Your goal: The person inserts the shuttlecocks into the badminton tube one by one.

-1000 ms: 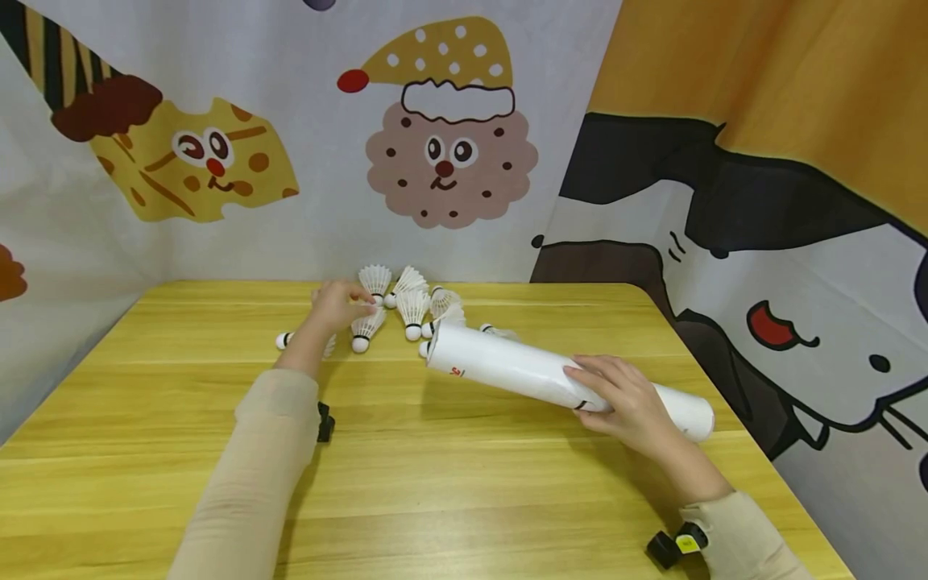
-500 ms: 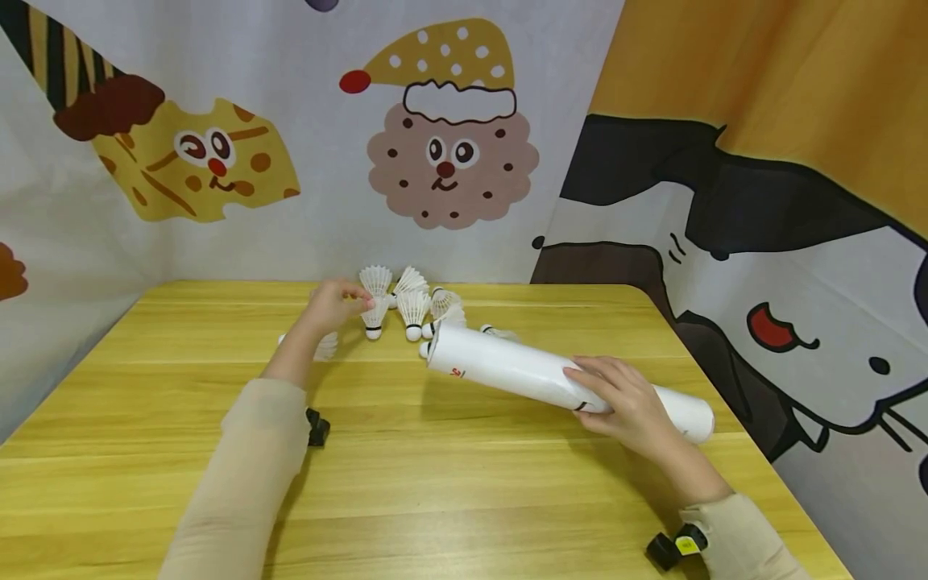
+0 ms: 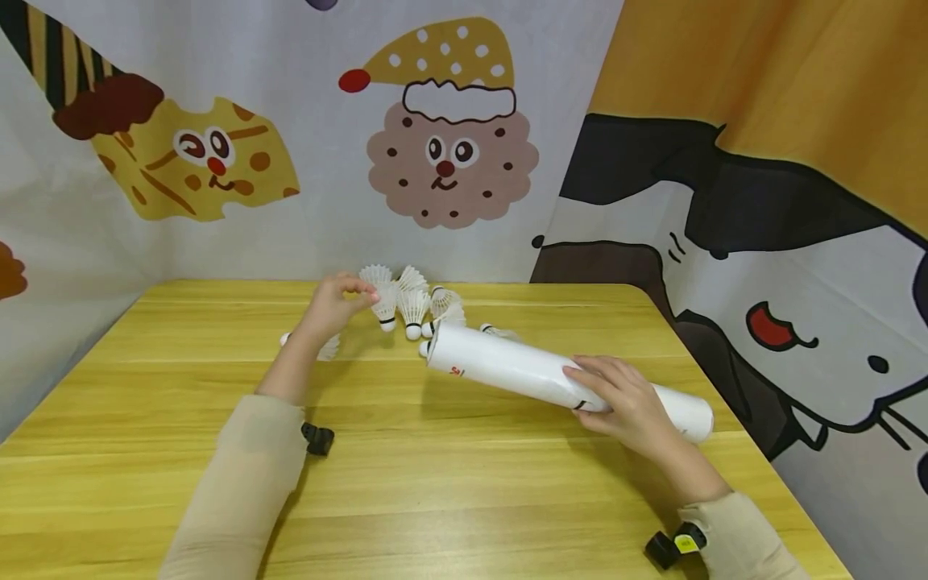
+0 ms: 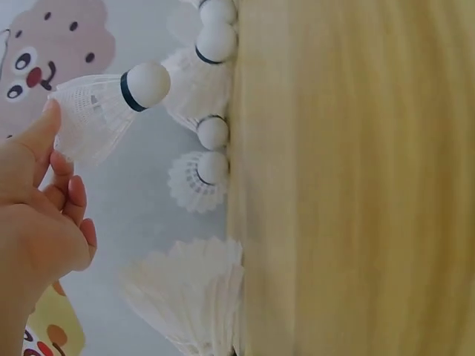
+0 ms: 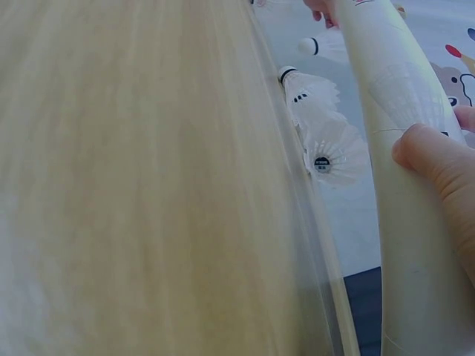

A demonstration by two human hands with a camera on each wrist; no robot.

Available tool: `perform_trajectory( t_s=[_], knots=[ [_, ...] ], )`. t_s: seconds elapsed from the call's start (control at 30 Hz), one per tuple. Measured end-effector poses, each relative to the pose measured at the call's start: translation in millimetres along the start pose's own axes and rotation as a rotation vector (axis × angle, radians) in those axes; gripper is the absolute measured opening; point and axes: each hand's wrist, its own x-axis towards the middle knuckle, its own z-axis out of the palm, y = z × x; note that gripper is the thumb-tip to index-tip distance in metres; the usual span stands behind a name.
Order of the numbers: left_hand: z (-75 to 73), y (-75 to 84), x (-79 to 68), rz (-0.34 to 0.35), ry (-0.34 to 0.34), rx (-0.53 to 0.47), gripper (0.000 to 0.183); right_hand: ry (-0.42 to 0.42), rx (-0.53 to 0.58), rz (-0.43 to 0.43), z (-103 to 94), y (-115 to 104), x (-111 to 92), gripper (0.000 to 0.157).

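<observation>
Between thumb and fingertips, my left hand [image 3: 335, 306] pinches a white shuttlecock [image 3: 387, 309] by the edge of its skirt, with the cork hanging downward. The left wrist view shows this shuttlecock [image 4: 100, 111] held up off the table, its dark band and round cork facing away from the fingers. My right hand [image 3: 629, 407] grips a long white tube [image 3: 500, 364] around its middle, tilted with its left end higher. The right wrist view has the thumb pressed along the tube [image 5: 404, 81]. Loose shuttlecocks [image 3: 413, 312] lie just beyond the tube's left end.
Several shuttlecocks cluster near the back edge of the wooden table [image 3: 449, 483]. One shuttlecock [image 3: 329, 347] lies apart, partly behind the left forearm. Another [image 3: 500, 331] rests behind the tube. A cartoon-printed curtain [image 3: 290, 250] hangs close behind the table.
My left hand has lifted the shuttlecock slightly and moved it rightward and back, over the others. The right hand and the tube have stayed in place.
</observation>
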Motion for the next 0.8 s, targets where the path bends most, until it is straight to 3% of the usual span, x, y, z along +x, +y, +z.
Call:
perform_trajectory(
  t_s=[0.13, 0.3, 0.43, 0.6, 0.8],
  knots=[
    [0.6, 8.3, -6.1, 0.022, 0.049, -0.044, 0.024, 0.006, -0.007, -0.002, 0.1, 0, 0, 0.046],
    [0.5, 34.9, -20.0, 0.030, 0.129, -0.113, 0.022, 0.021, -0.020, -0.008, -0.8, 1, -1, 0.046],
    [2.8, 56.8, -31.1, 0.084, 0.197, -0.180, 0.015, 0.027, -0.024, -0.006, -1.8, 1, -1, 0.047],
    [7.1, 73.2, -43.8, 0.158, 0.202, -0.215, 0.009, 0.039, -0.030, -0.007, -1.5, 1, -1, 0.047],
    [9.9, 85.0, -55.7, 0.178, 0.231, -0.241, 0.007, 0.034, -0.025, -0.005, -1.2, 2, 0, 0.047]
  ],
)
